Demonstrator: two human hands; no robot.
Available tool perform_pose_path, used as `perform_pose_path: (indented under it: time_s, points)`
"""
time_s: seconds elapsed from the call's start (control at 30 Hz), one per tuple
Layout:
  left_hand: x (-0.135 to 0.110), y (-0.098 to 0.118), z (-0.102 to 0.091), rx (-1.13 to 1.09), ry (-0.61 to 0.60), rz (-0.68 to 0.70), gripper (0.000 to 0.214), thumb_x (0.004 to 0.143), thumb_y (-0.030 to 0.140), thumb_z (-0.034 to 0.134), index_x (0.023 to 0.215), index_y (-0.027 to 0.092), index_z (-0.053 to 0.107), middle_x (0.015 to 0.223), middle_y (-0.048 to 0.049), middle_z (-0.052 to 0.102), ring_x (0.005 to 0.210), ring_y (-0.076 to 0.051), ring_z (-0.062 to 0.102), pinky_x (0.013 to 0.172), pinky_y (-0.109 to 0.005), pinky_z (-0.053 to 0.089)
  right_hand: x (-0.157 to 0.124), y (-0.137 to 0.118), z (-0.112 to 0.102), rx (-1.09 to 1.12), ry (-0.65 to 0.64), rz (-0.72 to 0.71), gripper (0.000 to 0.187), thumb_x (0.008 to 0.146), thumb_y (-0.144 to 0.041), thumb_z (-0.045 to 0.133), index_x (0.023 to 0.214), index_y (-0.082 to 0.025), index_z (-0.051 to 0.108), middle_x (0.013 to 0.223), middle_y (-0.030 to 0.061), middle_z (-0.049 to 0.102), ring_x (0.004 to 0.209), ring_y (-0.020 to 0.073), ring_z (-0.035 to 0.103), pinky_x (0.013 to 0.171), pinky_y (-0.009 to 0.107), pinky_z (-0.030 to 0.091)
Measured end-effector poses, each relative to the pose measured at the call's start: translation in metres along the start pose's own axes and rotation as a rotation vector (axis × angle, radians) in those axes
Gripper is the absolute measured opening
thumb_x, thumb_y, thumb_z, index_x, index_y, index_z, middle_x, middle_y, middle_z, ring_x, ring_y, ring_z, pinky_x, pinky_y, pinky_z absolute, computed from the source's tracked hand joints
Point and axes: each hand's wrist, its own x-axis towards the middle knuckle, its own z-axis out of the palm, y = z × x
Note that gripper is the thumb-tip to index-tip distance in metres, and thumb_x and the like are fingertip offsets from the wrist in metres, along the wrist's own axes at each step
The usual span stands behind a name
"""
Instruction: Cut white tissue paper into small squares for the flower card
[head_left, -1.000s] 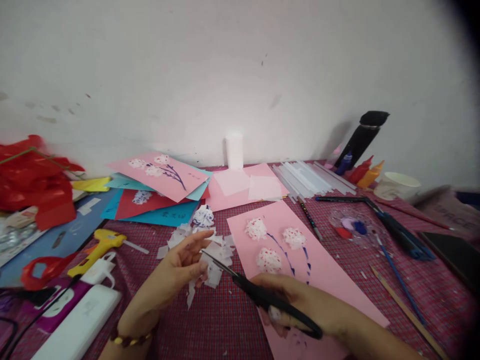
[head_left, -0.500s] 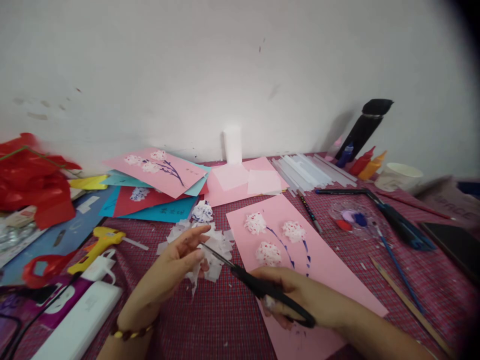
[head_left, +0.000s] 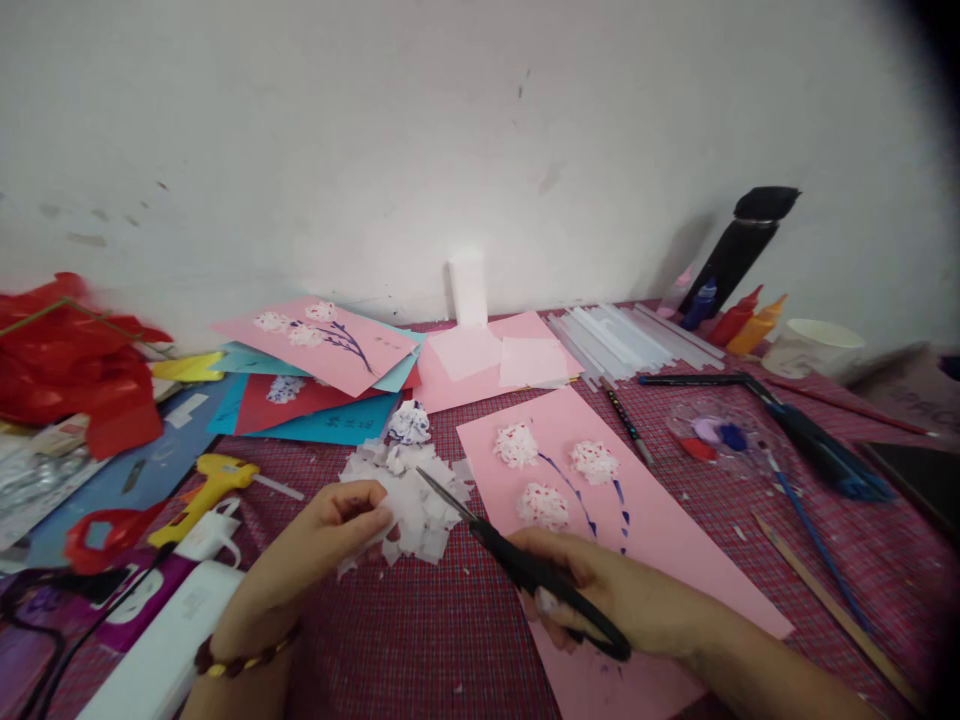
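Note:
My right hand grips black-handled scissors by the loops. Their blades look together and point left over a pile of cut white paper pieces. At the left edge of this pile my left hand has thumb and forefinger closed on a bit of thin white paper, partly hidden by the fingers. Beneath the scissors and right hand lies a pink sheet with white, red-specked paper blossoms and dark blue painted stems. A crumpled white and blue paper ball sits behind the pile.
Finished-looking flower cards are stacked at the back left. A yellow glue gun and white power strip lie left. On the right are a paint palette, a paintbrush, a black folding-arm tool and paint bottles.
My left hand has drawn back left from the scissor tips, and its fingers have closed together. The scissors remain in my right hand, nearly still. The view has shifted slightly.

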Motion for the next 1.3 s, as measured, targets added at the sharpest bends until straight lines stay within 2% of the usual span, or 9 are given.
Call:
perform_pose_path:
  time_s: [0.13, 0.23, 0.57, 0.87, 0.97, 1.1, 1.17, 1.23, 1.3]
  points:
    - [0.002, -0.005, 0.001, -0.157, 0.128, 0.045, 0.023, 0.083, 0.037, 0.064, 0.072, 0.017, 0.066, 0.059, 0.0000, 0.061, 0.049, -0.009, 0.047, 0.047, -0.020, 0.032, -0.002, -0.010, 0.002, -0.088, -0.075, -0.042, 0.054, 0.079, -0.061, 0.066, 0.103, -0.015, 0.052, 0.079, -0.0018, 0.046, 0.066, 0.0090, 0.042, 0.057, 0.021, 0.035]
    - [0.006, -0.005, 0.006, -0.220, 0.166, 0.072, 0.024, 0.082, 0.036, 0.065, 0.068, 0.016, 0.064, 0.061, -0.0004, 0.062, 0.049, -0.008, 0.047, 0.048, -0.020, 0.035, -0.001, -0.014, 0.003, -0.097, -0.113, -0.052, 0.061, 0.076, -0.072, 0.059, 0.099, -0.015, 0.050, 0.077, -0.0016, 0.045, 0.066, 0.0097, 0.040, 0.057, 0.022, 0.033]
    - [0.013, 0.005, 0.026, -0.140, 0.026, -0.048, 0.029, 0.079, 0.042, 0.065, 0.067, 0.015, 0.063, 0.052, 0.0016, 0.057, 0.040, -0.008, 0.043, 0.039, -0.019, 0.034, 0.005, -0.006, 0.002, -0.030, -0.022, -0.010, 0.059, 0.073, -0.068, 0.066, 0.094, -0.015, 0.050, 0.068, -0.0039, 0.049, 0.052, 0.0060, 0.044, 0.047, 0.018, 0.034]
    - [0.015, 0.011, 0.032, -0.149, 0.028, -0.059, 0.029, 0.077, 0.043, 0.066, 0.064, 0.016, 0.062, 0.050, 0.0016, 0.057, 0.039, -0.008, 0.043, 0.038, -0.019, 0.032, 0.005, -0.002, 0.003, -0.002, 0.008, -0.014, 0.057, 0.075, -0.065, 0.067, 0.096, -0.015, 0.051, 0.061, -0.0060, 0.048, 0.047, 0.0050, 0.042, 0.043, 0.016, 0.033]
    - [0.014, 0.014, 0.031, -0.199, 0.104, -0.034, 0.029, 0.072, 0.042, 0.070, 0.060, 0.016, 0.062, 0.050, 0.0012, 0.057, 0.040, -0.008, 0.043, 0.040, -0.020, 0.032, 0.004, -0.004, 0.002, -0.037, -0.007, -0.058, 0.056, 0.079, -0.067, 0.061, 0.094, -0.015, 0.050, 0.066, -0.0041, 0.049, 0.052, 0.0062, 0.043, 0.047, 0.018, 0.035]
    - [0.007, 0.018, 0.027, -0.402, 0.241, 0.076, 0.028, 0.068, 0.040, 0.075, 0.059, 0.018, 0.061, 0.057, 0.0008, 0.061, 0.047, -0.010, 0.048, 0.046, -0.022, 0.037, 0.004, -0.011, 0.004, -0.095, -0.047, -0.089, 0.058, 0.080, -0.073, 0.053, 0.092, -0.016, 0.048, 0.071, -0.0019, 0.048, 0.061, 0.0092, 0.046, 0.055, 0.022, 0.039]
    - [0.002, 0.018, 0.027, -0.446, 0.133, 0.135, 0.026, 0.071, 0.042, 0.073, 0.063, 0.019, 0.064, 0.063, -0.0006, 0.064, 0.052, -0.012, 0.052, 0.049, -0.024, 0.040, 0.004, -0.014, 0.005, -0.097, -0.061, -0.074, 0.062, 0.078, -0.076, 0.052, 0.092, -0.016, 0.047, 0.072, -0.0022, 0.047, 0.061, 0.0095, 0.045, 0.055, 0.023, 0.038]
    - [-0.003, 0.019, 0.027, -0.384, -0.056, 0.178, 0.027, 0.074, 0.043, 0.071, 0.065, 0.018, 0.066, 0.067, -0.0040, 0.066, 0.062, -0.017, 0.057, 0.056, -0.027, 0.043, 0.005, -0.016, 0.006, -0.086, -0.073, -0.064, 0.065, 0.076, -0.078, 0.052, 0.093, -0.015, 0.047, 0.074, -0.0017, 0.046, 0.061, 0.0092, 0.045, 0.054, 0.023, 0.037]
    - [-0.004, 0.020, 0.028, -0.304, -0.158, 0.188, 0.027, 0.077, 0.041, 0.070, 0.065, 0.017, 0.068, 0.071, -0.0065, 0.067, 0.070, -0.019, 0.059, 0.063, -0.029, 0.044, 0.005, -0.015, 0.006, -0.068, -0.080, -0.061, 0.065, 0.076, -0.077, 0.053, 0.093, -0.014, 0.047, 0.077, -0.0008, 0.046, 0.061, 0.0090, 0.047, 0.054, 0.023, 0.037]
